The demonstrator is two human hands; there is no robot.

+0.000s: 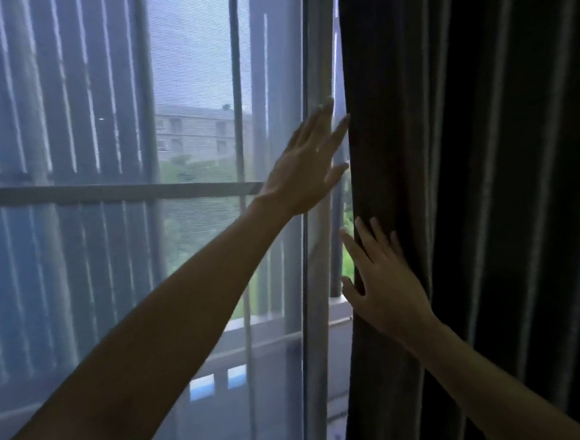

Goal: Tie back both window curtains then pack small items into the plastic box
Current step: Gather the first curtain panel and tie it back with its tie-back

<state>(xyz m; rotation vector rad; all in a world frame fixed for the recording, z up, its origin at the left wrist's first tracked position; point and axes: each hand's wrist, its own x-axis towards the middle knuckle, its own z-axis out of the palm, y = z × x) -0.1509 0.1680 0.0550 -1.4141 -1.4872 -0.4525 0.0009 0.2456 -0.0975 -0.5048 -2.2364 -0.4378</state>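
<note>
A dark pleated curtain (477, 172) fills the right half of the view, its left edge hanging beside the window frame. My left hand (308, 163) reaches up with straight fingers, and its fingertips touch the curtain's left edge. Lower down, my right hand (382, 282) lies flat on the curtain's edge with its fingers spread and the thumb at the fold. Neither hand grips the cloth. No tie-back, second curtain or plastic box is in view.
A window with a fine mesh screen (187, 89) takes up the left half. A vertical grey frame post (313, 252) stands just left of the curtain. Beyond the glass are a balcony railing (108, 191), slats, trees and a building.
</note>
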